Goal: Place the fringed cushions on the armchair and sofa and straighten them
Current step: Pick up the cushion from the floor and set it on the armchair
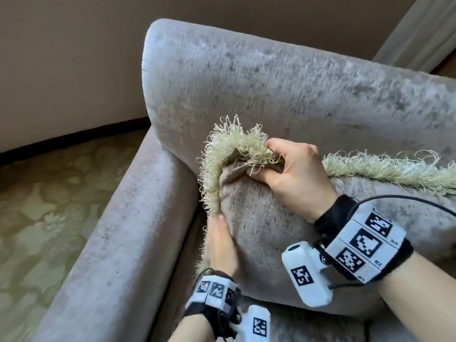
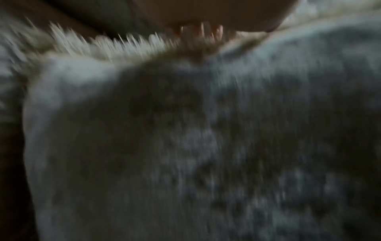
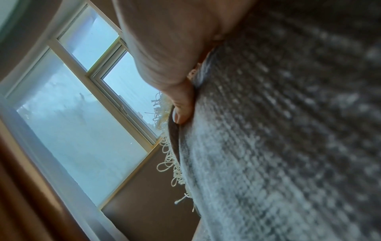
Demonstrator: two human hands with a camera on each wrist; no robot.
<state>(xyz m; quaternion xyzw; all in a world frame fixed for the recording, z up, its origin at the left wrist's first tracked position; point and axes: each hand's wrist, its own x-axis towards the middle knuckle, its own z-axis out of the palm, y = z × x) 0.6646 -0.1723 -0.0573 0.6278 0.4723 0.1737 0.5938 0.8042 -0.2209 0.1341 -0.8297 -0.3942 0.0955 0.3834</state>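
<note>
Grey velvet of the fringed cushion [image 1: 266, 233] fills the place nearest to you, and your left hand [image 1: 222, 245] lies flat with straight fingers along its left edge, beside the pale fringe [image 1: 209, 174]. A little farther, your right hand [image 1: 293, 174] pinches the upper left corner of the cushion, fingers curled into the fabric and the fringe. Behind it the cushion stands leaning against the backrest of the grey armchair [image 1: 271, 82], close to the armrest [image 1: 128, 230], and beyond that you see the patterned green carpet [image 1: 44, 193] and the beige wall [image 1: 74, 58].
</note>
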